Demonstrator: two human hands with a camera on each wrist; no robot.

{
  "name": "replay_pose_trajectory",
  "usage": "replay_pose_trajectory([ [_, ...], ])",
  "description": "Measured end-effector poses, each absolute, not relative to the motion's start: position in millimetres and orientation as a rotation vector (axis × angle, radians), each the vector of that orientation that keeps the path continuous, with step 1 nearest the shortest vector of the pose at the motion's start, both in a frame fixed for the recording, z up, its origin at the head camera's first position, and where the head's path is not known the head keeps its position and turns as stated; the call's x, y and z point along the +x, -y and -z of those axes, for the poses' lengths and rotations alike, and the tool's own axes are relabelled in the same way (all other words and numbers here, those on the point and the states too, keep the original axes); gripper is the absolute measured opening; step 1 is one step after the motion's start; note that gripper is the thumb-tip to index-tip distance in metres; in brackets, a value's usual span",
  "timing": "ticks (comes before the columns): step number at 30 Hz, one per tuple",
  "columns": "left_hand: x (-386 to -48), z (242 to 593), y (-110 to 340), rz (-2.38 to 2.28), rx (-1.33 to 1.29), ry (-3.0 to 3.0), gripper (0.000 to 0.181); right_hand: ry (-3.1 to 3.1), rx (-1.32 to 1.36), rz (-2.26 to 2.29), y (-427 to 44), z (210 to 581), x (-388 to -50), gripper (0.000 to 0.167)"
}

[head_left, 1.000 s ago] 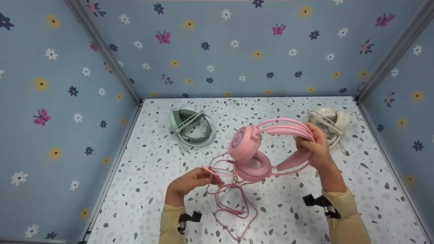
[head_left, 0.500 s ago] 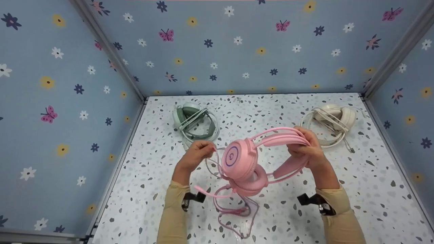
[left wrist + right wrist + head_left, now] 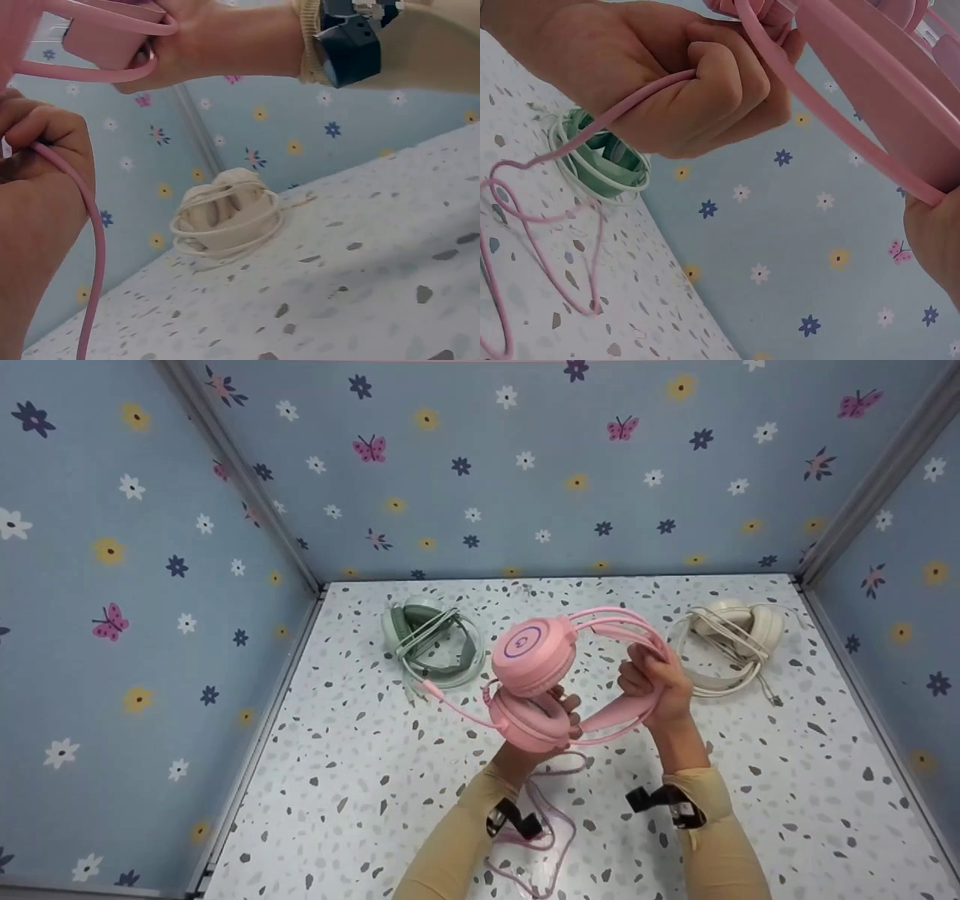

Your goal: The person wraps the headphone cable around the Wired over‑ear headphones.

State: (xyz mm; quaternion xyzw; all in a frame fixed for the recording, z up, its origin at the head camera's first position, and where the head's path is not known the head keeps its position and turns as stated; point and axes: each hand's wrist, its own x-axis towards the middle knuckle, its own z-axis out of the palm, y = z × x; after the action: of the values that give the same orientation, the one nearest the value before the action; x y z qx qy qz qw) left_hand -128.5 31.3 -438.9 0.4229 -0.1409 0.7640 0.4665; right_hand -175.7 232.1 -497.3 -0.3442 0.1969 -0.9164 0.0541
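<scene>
In the head view, pink headphones (image 3: 532,656) are held up over the table, the upper ear cup showing a dark ring logo. My right hand (image 3: 664,690) grips them by the headband at the right. Beneath the ear cups is my left hand (image 3: 519,760), partly hidden by them. The right wrist view shows that left hand (image 3: 705,97) with fingers curled round the pink cable (image 3: 641,96). The rest of the cable (image 3: 562,817) trails in loops onto the table. A thin pink microphone boom (image 3: 461,711) sticks out to the left.
Green headphones (image 3: 431,641) with their cable wrapped round lie at the back left. Cream headphones (image 3: 739,637), also wrapped, lie at the back right. Flower-patterned panels (image 3: 495,472) enclose the speckled white table (image 3: 360,817) at the back and sides.
My left hand has gone from left of the headphones to underneath the ear cups, with the cable in it. The headphones have risen and tilted; my right hand has shifted slightly left.
</scene>
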Motion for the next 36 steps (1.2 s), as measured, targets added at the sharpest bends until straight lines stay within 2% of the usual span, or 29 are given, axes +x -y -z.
replay_pose_trajectory([
  [1,-128,450,-34,-1.98,1.026,0.263,0.031,-0.572,-1.027,2.791,-233,500,-176,0.007],
  [2,-137,483,-38,-2.106,1.015,0.112,0.028,-0.554,-1.01,2.798,-233,502,-176,0.007],
  [6,-157,564,-55,-2.27,0.832,-0.089,0.021,-0.528,-0.906,2.865,-234,507,-175,0.01],
  [8,-160,586,-62,-2.303,0.735,-0.105,0.018,-0.546,-0.853,2.913,-233,506,-176,0.012],
  [11,-157,600,-63,-2.378,0.597,-0.185,0.016,-0.615,-0.808,2.971,-231,506,-175,0.016],
  [16,-139,605,-53,-2.496,0.325,-0.713,0.015,-0.86,-0.798,3.07,-232,505,-175,0.012],
  [20,-133,601,-40,-2.408,0.261,-1.455,0.022,-1.015,-0.737,3.167,-234,506,-178,0.01],
  [26,-131,596,-19,-1.988,0.365,-2.192,0.027,-1.418,-0.701,3.134,-237,512,-176,0.012],
  [36,-117,580,28,-1.506,0.637,-2.584,0.026,-2.229,-0.541,3.031,-256,510,-173,0.008],
])
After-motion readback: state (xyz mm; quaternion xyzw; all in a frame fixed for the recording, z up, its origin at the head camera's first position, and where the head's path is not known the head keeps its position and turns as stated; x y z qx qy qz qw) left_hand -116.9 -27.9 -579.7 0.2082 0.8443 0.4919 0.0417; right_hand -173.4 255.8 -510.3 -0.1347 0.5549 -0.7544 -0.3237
